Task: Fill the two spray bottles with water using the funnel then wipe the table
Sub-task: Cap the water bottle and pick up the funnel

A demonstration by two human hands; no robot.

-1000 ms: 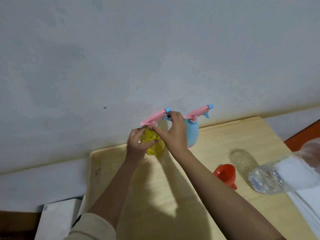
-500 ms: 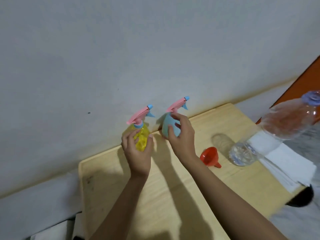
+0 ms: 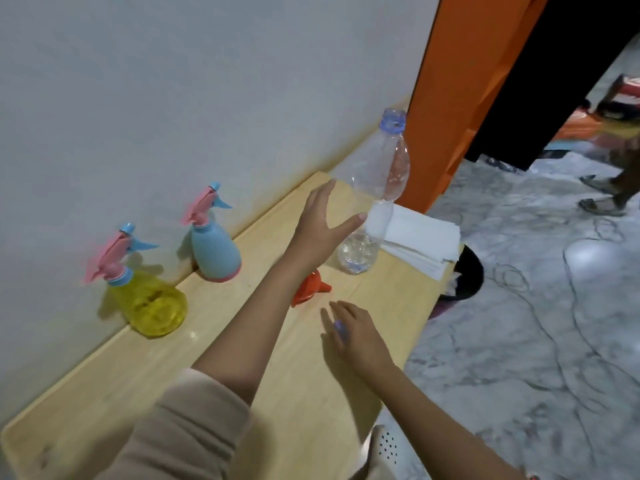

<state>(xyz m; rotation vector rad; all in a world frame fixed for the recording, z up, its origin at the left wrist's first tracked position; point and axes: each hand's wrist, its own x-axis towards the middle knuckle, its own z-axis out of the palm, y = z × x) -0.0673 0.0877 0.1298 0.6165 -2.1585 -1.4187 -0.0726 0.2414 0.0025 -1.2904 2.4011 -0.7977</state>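
Wooden table [image 3: 242, 393] along a white wall, marbled floor to the right. Nearest, right hand [image 3: 356, 337] low over the table's near edge, blurred, a small bluish bit at its fingers; cannot tell if it grips anything. Just beyond it, orange funnel [image 3: 310, 289] lies on its side, partly under the left forearm. Yellow spray bottle [image 3: 149, 306] at left and blue spray bottle [image 3: 214, 251] farther back both stand upright by the wall, heads on. Left hand [image 3: 320, 223] is spread and holds nothing, thumb at the clear water bottle [image 3: 374, 202].

Risks: the water bottle is tall, thin and nearly empty, so a clumsy grab could tip it onto the paper stack [image 3: 422, 237] just behind. The forearm could sweep the funnel off. Pouring with the heads on would only wet the table
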